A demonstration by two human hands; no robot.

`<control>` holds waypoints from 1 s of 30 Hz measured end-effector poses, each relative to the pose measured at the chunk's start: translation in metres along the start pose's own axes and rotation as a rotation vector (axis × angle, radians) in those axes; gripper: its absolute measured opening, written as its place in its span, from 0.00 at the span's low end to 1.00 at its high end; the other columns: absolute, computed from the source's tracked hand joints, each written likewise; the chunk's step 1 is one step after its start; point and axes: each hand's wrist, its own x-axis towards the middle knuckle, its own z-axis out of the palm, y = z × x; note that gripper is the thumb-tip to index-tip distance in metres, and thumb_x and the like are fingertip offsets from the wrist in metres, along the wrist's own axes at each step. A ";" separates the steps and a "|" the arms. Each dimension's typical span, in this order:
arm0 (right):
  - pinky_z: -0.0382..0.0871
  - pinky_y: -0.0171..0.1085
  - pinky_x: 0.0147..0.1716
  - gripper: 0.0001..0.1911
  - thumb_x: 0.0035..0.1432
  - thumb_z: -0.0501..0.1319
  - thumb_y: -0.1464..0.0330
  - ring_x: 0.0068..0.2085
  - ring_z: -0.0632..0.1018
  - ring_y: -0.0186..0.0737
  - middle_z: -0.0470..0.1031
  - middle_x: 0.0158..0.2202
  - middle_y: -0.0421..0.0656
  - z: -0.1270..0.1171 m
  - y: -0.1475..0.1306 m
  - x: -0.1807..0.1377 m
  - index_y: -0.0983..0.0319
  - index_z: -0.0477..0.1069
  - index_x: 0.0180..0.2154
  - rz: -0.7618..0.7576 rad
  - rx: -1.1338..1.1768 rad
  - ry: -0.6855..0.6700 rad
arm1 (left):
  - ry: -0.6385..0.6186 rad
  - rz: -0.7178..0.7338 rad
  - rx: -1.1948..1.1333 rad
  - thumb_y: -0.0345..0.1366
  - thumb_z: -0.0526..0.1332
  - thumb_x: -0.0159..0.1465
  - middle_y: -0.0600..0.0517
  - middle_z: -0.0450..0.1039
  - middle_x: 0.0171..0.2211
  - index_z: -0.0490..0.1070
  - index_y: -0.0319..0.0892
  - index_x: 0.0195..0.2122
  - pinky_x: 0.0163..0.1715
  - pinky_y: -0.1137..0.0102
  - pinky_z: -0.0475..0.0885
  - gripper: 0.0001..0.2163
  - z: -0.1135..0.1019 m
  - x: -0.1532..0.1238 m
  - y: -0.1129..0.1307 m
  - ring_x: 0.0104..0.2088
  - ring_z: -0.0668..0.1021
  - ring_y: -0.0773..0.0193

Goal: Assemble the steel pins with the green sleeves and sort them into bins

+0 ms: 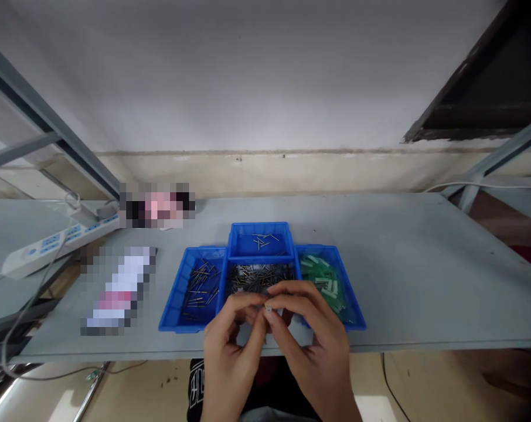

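Note:
My left hand [235, 346] and my right hand [312, 337] meet fingertip to fingertip over the front edge of the middle blue bin. A tiny pale piece [268, 309] shows between my right thumb and index finger; its kind is too small to tell. My left fingers are pinched right beside it, and whatever they hold is hidden. Behind my hands, many thin metal pins [259, 275] fill the middle bin. Longer pin-like metal pieces [201, 284] lie in the left bin. Small clear-green plastic pieces [327, 284] lie in the right bin.
A rear blue bin [260, 228] holds several thin pins. To the left are a blurred-out flat object [120, 287], another blurred-out object [164, 208] and a white power strip [58, 243] with cables. Metal frame posts [58, 126] rise at the grey table's [424, 269] sides.

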 end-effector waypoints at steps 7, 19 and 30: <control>0.74 0.39 0.36 0.05 0.74 0.63 0.71 0.31 0.78 0.36 0.81 0.40 0.40 -0.005 0.020 0.068 0.56 0.77 0.44 -0.071 -0.302 0.054 | 0.175 -0.107 -0.027 0.41 0.68 0.75 0.53 0.84 0.35 0.80 0.46 0.52 0.27 0.75 0.78 0.08 -0.018 -0.005 0.000 0.26 0.81 0.68; 0.70 0.48 0.47 0.07 0.69 0.68 0.75 0.44 0.79 0.50 0.82 0.38 0.43 -0.006 0.030 0.038 0.57 0.79 0.39 -0.277 -0.763 -0.525 | 0.304 -0.069 -0.073 0.40 0.65 0.77 0.54 0.80 0.29 0.81 0.44 0.41 0.26 0.74 0.74 0.08 -0.024 -0.005 0.011 0.25 0.78 0.68; 0.68 0.53 0.49 0.08 0.65 0.70 0.79 0.47 0.78 0.54 0.83 0.39 0.47 0.008 0.036 0.039 0.59 0.78 0.39 -0.352 -0.881 -0.640 | 0.238 -0.068 -0.074 0.40 0.64 0.78 0.54 0.81 0.29 0.82 0.44 0.42 0.27 0.76 0.75 0.09 -0.022 -0.005 0.006 0.26 0.80 0.68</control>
